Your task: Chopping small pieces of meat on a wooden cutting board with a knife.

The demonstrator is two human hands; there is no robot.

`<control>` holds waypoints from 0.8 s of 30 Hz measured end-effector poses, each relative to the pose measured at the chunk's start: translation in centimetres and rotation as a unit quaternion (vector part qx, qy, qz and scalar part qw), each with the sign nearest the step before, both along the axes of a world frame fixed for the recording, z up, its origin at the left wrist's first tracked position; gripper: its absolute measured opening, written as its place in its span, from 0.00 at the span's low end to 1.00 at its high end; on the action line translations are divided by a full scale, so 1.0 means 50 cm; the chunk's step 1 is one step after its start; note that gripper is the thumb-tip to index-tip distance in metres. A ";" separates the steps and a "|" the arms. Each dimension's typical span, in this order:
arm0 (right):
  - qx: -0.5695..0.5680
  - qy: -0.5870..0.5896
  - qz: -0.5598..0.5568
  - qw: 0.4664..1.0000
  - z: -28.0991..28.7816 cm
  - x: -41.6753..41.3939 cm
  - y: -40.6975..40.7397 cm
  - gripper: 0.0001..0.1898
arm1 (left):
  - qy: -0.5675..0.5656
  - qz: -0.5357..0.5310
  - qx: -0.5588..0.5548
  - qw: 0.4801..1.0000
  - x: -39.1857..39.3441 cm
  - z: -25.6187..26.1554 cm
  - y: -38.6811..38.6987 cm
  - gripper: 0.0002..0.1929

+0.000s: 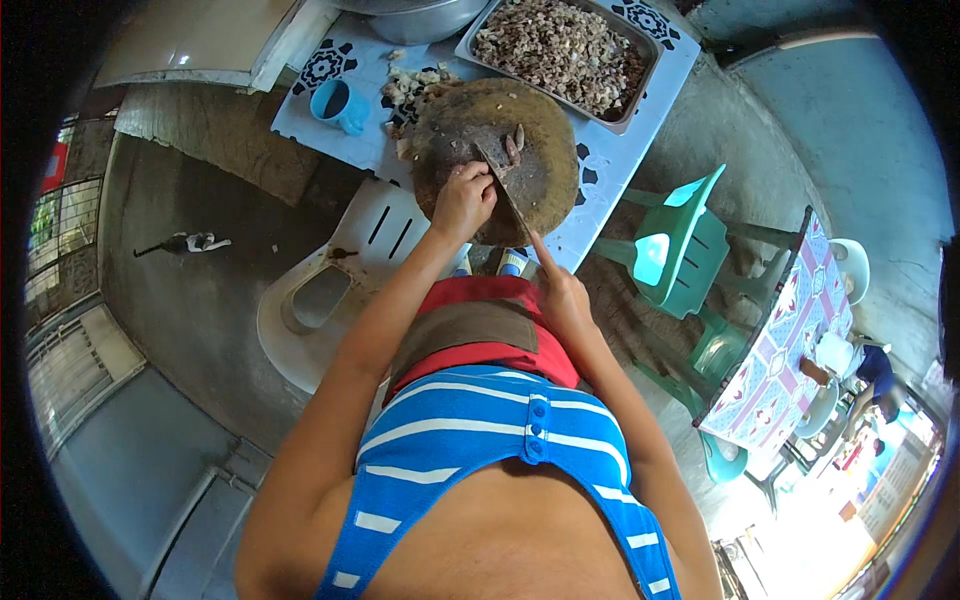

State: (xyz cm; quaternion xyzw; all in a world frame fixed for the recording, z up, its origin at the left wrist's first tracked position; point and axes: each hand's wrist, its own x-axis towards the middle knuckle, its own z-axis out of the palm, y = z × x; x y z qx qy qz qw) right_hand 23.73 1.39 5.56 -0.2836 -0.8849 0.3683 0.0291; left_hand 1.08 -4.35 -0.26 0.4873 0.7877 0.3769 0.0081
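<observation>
A kitchen knife [510,199] lies edge-down across a round wooden chopping block [450,124]. My right hand [562,296] grips its handle, with the forefinger stretched along it. On the block's near left part, my left hand [466,196] has its fingers curled beside the blade; whatever they press on is hidden beneath them. Small strips of meat [514,146] sit just beyond the knife. Behind the block stands a metal tray [626,124] heaped with chopped meat [562,56]. Pale scraps [420,84] are piled at the block's far left edge.
The table [611,161] has a patterned cover and holds a blue mug [340,105] and a large metal basin [427,22]. A white plastic chair [300,300] is close on my left. Green chairs [682,240] stand right. A cat [187,242] lies on the floor. Another person [877,379] is far right.
</observation>
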 end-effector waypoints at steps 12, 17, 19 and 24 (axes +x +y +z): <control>-0.090 0.019 -0.013 0.996 -0.013 0.040 0.012 0.37 | -0.012 -0.029 -0.034 0.999 -0.040 0.011 -0.005 0.05; -0.143 0.060 -0.040 0.987 0.005 0.008 -0.002 0.37 | -0.060 -0.049 -0.057 0.995 -0.010 0.027 -0.027 0.06; -0.066 0.006 -0.023 0.998 0.036 -0.015 -0.009 0.37 | -0.081 -0.051 -0.076 0.993 -0.005 0.031 -0.026 0.06; -0.076 0.001 -0.048 0.996 0.042 -0.034 -0.008 0.37 | -0.094 -0.070 -0.141 0.983 0.019 0.045 -0.030 0.05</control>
